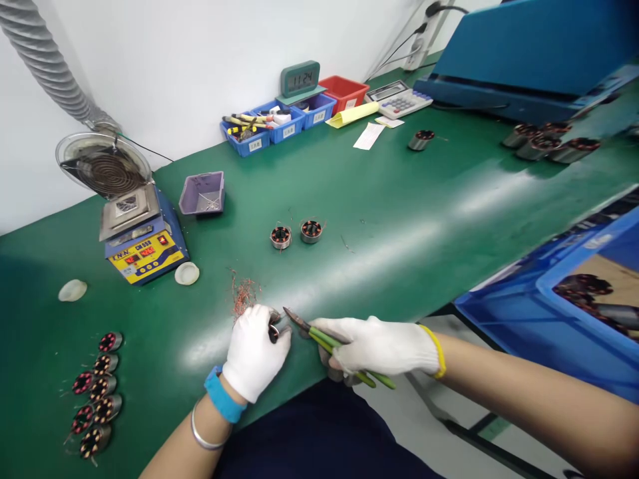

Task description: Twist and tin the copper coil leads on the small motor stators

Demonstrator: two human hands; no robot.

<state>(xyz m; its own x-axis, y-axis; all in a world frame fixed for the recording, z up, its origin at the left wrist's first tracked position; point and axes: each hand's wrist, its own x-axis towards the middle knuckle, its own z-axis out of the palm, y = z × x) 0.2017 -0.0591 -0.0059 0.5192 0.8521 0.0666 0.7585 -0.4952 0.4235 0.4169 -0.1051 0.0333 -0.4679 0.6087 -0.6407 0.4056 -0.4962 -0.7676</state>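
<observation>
My left hand (255,352), in a white glove, is closed around a small motor stator (273,332) near the table's front edge; the fingers cover most of it. In my gloved right hand (382,346) are green-handled pliers or cutters (319,336), their dark pointed jaws aimed left toward the stator. The jaw tip is close to the stator, and I cannot tell whether it touches a wire. A heap of copper wire clippings (244,295) lies just beyond my left hand. Farther back, two wound stators (281,237) with loose wire ends stand on the green table (399,219).
At left stand a solder pot (144,246), a purple tray (202,207) and several stators (102,388). Tool bins (252,145), a red bin (344,93) and a calculator (405,103) line the wall. More stators (536,146) sit at right, above a blue crate (554,332).
</observation>
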